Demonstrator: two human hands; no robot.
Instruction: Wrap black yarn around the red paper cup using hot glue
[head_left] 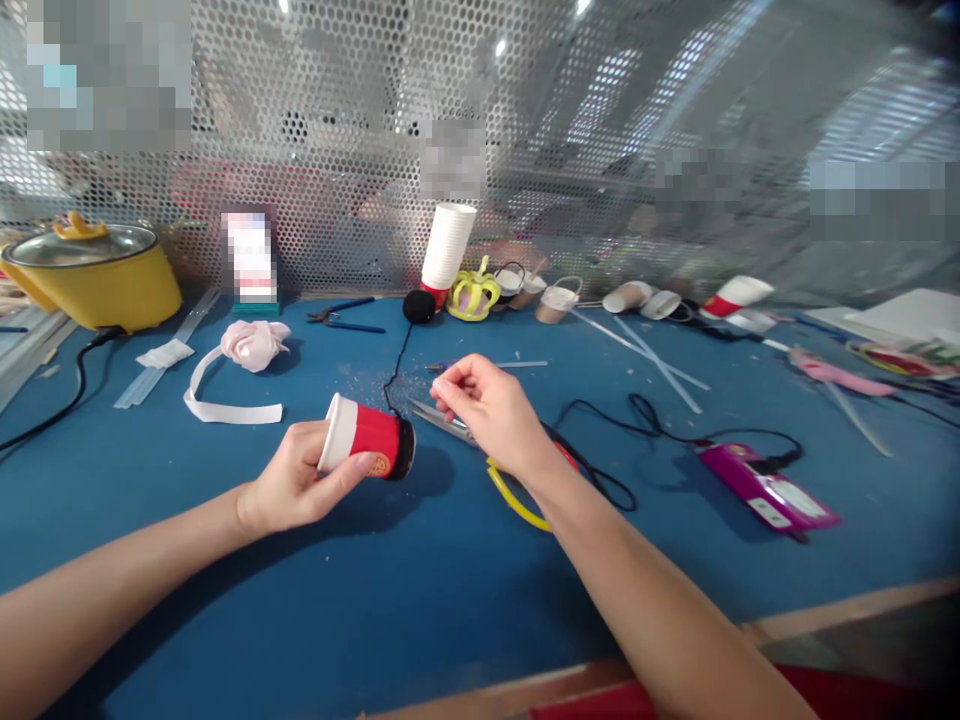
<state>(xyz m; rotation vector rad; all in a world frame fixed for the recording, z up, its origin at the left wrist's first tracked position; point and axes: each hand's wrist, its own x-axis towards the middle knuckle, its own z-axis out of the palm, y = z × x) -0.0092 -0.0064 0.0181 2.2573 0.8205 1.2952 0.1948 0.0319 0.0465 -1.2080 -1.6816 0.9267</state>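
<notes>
My left hand is closed round a red and white paper cup, held on its side above the blue table. A black band covers the cup's right end. A thin black yarn strand runs from the cup up to a black yarn ball. My right hand hovers just right of the cup, fingers pinched together; what they hold is too small to make out. Scissors with yellow handles lie under that hand.
A stack of white cups and a yellow crown stand at the back by the perforated metal wall. A yellow pot sits far left, a white ribbon with pink fabric left of centre, a magenta glue gun with black cord right.
</notes>
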